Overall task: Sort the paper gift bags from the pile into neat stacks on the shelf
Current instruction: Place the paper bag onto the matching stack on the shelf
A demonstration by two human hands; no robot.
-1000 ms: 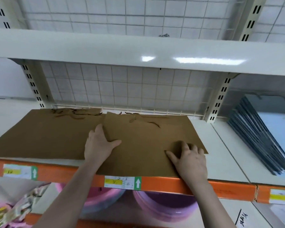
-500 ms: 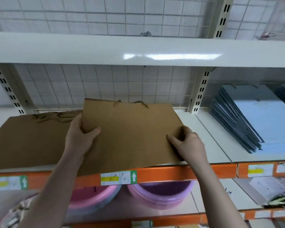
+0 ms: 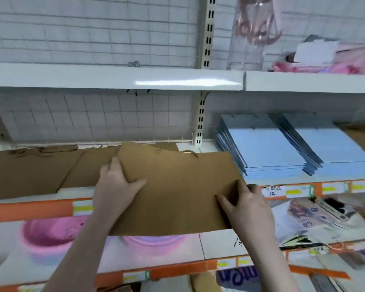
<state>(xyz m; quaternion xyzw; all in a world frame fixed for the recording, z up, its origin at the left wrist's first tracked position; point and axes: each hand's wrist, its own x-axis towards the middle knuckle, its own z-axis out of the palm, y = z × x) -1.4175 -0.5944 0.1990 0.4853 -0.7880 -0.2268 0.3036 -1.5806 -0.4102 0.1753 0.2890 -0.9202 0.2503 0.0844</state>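
- Brown stack (image 3: 25,171) lay flat on the shelf (image 3: 76,189), far left.
- Left hand (image 3: 116,186) gripped the brown gift bag (image 3: 177,194) by its left edge.
- Right hand (image 3: 247,209) pinched its right edge, the bag overhanging the shelf front.
- Blue stacks (image 3: 263,150) sat rightward.

The flat gift bag (image 3: 177,190) is matt brown kraft paper with twisted paper handles, the shelf above (image 3: 114,77) is glossy painted white metal that throws back the light, the blue bags (image 3: 268,148) look smooth and faintly sheeny, and the pink basins (image 3: 51,239) are shiny plastic.
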